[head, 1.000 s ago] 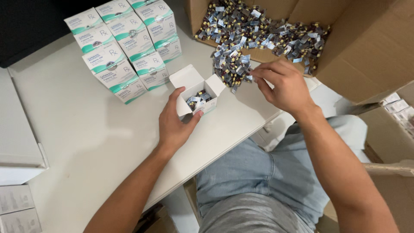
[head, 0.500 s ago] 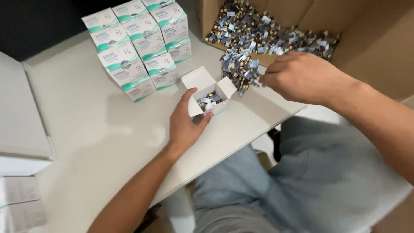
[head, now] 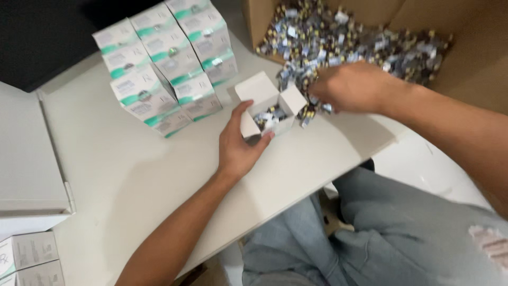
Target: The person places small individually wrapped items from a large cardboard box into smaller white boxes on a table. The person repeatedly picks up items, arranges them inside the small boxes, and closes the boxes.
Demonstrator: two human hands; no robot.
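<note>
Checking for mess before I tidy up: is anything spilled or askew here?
A few small wrapped pieces lie loose on the table, between the open white box and the cardboard carton. The stacked boxes look neat.

One open small white box (head: pixel 270 103), one big cardboard carton (head: pixel 476 58) — small pieces too many to count, two hands

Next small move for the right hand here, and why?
Probably bring the right hand back over the small open white box and drop its pieces in. The left hand steadies that box, flaps up, with a few small wrapped items inside; the right hand sits in the loose pile spilling from the cardboard carton.
</note>
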